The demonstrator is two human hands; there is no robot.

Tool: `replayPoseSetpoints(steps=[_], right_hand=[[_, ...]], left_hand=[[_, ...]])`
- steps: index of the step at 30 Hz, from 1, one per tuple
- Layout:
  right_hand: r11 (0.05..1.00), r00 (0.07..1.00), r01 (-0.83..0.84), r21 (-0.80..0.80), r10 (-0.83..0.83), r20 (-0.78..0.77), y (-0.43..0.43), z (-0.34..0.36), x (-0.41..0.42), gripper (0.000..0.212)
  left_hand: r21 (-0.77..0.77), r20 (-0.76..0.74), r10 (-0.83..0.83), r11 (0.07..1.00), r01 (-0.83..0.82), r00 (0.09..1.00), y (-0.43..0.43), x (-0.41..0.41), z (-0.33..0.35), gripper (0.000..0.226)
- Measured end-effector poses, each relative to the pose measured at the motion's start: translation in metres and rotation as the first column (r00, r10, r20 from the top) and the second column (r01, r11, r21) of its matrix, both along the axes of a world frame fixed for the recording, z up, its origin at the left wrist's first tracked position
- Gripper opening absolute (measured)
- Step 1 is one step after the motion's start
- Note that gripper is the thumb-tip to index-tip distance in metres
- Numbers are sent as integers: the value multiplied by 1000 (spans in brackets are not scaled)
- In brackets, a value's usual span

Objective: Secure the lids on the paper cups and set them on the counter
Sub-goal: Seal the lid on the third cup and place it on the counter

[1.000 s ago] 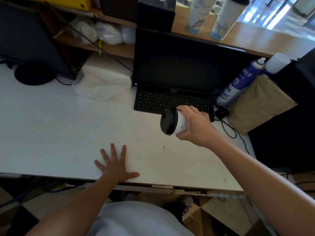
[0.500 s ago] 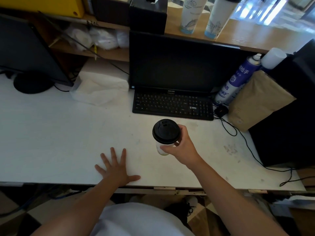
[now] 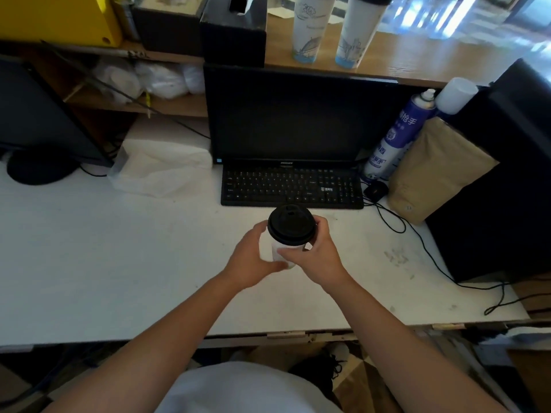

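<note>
A white paper cup (image 3: 279,252) with a black lid (image 3: 291,224) stands upright over the middle of the white desk (image 3: 89,263), just in front of the keyboard. My right hand (image 3: 317,257) wraps the cup's right side, thumb across its front. My left hand (image 3: 253,260) cups its left side, fingers curled around the wall. The cup's base is hidden by my hands, so I cannot tell whether it rests on the desk. Two tall printed cups (image 3: 308,28) stand on the raised wooden counter (image 3: 447,61) behind the monitor.
A black keyboard (image 3: 292,186) and monitor (image 3: 298,114) sit right behind the cup. A spray can (image 3: 396,135), a brown paper bag (image 3: 438,168) and cables (image 3: 417,242) are at the right. A white plastic bag (image 3: 161,165) and another monitor stand (image 3: 38,168) are at the left.
My right hand brought the cup toward me and turned it from tilted to upright. My left hand lifted off the desk's front edge and closed on the cup's left side.
</note>
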State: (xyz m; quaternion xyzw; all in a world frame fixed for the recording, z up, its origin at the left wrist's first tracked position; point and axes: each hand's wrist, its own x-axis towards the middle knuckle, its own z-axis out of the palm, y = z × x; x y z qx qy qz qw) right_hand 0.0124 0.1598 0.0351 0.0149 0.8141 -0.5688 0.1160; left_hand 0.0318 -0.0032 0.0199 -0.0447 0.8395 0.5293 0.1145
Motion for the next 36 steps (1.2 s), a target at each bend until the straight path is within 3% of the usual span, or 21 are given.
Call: replayPoseSetpoints(steps=[5, 13, 27, 36], right_hand=[[996, 997, 74, -39, -76, -29, 7, 11, -2, 81], [994, 998, 45, -95, -50, -46, 54, 40, -28, 79], [996, 958, -26, -84, 1, -286, 145, 135, -142, 79], [990, 905, -60, -128, 0, -426, 183, 200, -227, 80]], left_hand=[[141, -26, 75, 988, -71, 997, 31, -13, 7, 82], [167, -90, -45, 984, 59, 995, 48, -51, 35, 72], [51, -370, -129, 986, 159, 920, 129, -164, 145, 73], [28, -457, -77, 995, 101, 886, 171, -239, 211, 69]])
